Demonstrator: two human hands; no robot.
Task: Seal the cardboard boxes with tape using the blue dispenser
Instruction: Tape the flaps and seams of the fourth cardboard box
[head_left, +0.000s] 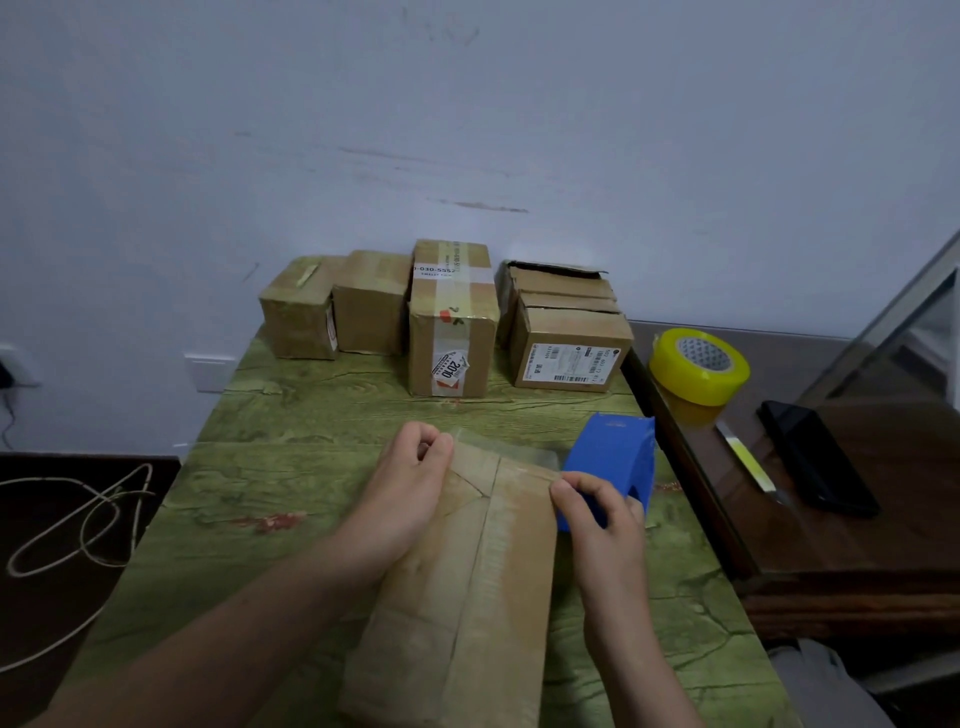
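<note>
A long cardboard box (467, 597) lies on the green table (291, 415) in front of me. A strip of clear tape (511, 451) spans its far end. My left hand (410, 483) pinches the tape's left end at the box's far left corner. My right hand (597, 509) pinches the tape's right end at the far right corner. The blue dispenser (615, 457) stands just behind my right hand, beside the box. Several more cardboard boxes (452, 317) stand in a row against the wall.
A yellow tape roll (698, 366) sits on a dark wooden side table (810, 545) to the right, with a knife (748, 462) and a black phone (818, 457). A loose cord (78, 519) lies on the dark surface at left.
</note>
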